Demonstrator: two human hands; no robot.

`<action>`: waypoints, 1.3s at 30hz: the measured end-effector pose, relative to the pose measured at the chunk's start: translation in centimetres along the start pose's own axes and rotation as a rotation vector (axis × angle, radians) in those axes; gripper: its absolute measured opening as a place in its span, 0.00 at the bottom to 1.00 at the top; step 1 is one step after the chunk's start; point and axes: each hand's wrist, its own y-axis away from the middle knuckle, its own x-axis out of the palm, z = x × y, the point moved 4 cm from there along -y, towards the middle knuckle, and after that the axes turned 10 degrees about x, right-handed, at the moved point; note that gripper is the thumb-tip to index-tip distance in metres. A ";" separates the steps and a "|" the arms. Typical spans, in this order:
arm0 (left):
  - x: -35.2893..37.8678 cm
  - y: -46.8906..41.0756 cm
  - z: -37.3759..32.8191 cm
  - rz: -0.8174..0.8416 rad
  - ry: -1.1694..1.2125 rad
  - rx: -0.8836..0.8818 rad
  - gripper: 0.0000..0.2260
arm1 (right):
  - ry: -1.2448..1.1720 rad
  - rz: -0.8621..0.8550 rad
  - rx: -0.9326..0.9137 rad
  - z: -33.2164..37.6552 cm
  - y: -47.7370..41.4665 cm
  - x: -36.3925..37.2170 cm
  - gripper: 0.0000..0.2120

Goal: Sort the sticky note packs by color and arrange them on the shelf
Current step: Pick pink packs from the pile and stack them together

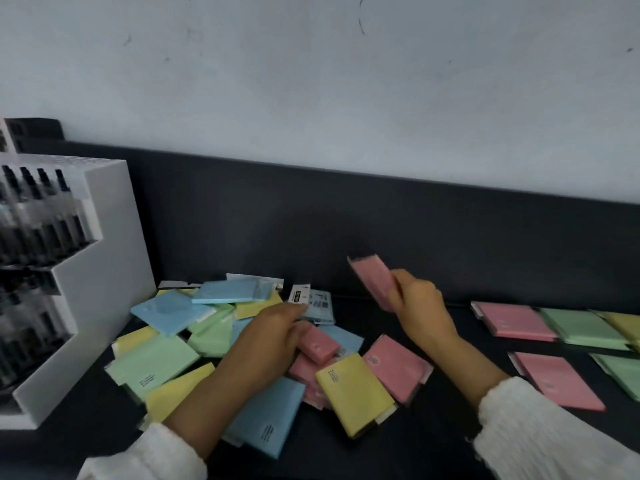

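On the dark shelf (433,438), left of centre, lies a loose pile of sticky note packs (166,362) in blue, green, yellow and pink. The left hand (273,337) lies over the middle of the pile, touching a low pink pack (320,344); through the blur I cannot tell whether its grip closes on it. The right hand (420,306) is up off the shelf, its grip pinching a raised pink pack (372,280), which is tilted. Well to the right, sorted packs lie side by side: a pink stack (516,320), a green stack (581,327) and a yellow stack (627,323). A white display rack (114,237) stands at the far left.
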 end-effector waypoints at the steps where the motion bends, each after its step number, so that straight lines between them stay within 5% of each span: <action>1: -0.3 -0.2 -0.4 -0.043 0.141 -0.069 0.17 | -0.047 -0.022 -0.048 0.8 0.5 -0.7 0.10; 5: -0.7 -0.7 -2.1 -0.103 0.987 -0.379 0.20 | -0.115 -0.001 -0.375 5.2 4.1 -1.4 0.15; 9: -1.9 -0.3 -1.3 -0.267 1.097 -0.528 0.11 | 0.102 -0.074 -0.720 7.0 6.7 1.5 0.14; 12: -2.8 0.3 -0.5 -0.331 1.030 -0.532 0.09 | -0.064 -0.014 -0.623 7.5 6.5 1.6 0.21; 17: -4.0 1.2 -0.7 -0.345 0.862 -0.480 0.15 | -0.446 -0.003 -0.265 7.5 5.2 0.6 0.19; 22: -3.7 2.1 -0.9 -0.333 0.844 -0.533 0.14 | -0.929 0.285 0.095 8.4 5.0 0.5 0.17; 34: -4.1 1.6 -1.6 -0.349 0.750 -0.485 0.13 | -0.873 0.377 0.144 8.0 5.6 -0.3 0.12; 39: -3.2 1.0 -2.1 -0.346 0.750 -0.432 0.10 | -0.758 0.275 0.137 6.4 5.1 -1.1 0.07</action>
